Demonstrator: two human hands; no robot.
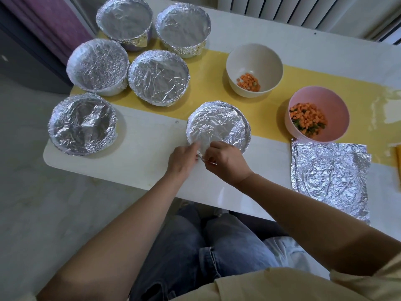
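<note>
step: crimp foil | foil-covered bowl (219, 127) at front centre of desk (141, 137) | left grip (184, 157), right grip (225, 161) both pinching its near rim | i'd tuck the flap under snugly, no tearing

white table (130, 166) | yellow runner (208, 68) | white radiator (303, 9) | purple curtain (54, 22) | pale floor (32, 203)

Upper left of the frame, five foil-covered bowls (159, 77) crowd the table (138, 153). Dead centre, the sixth bowl (219, 124), left hand (183, 158) and right hand (225, 162) at its near rim. Right: two open bowls (253, 58) holding diced vegetables (248, 83), foil sheets (329, 174) below them.
</note>
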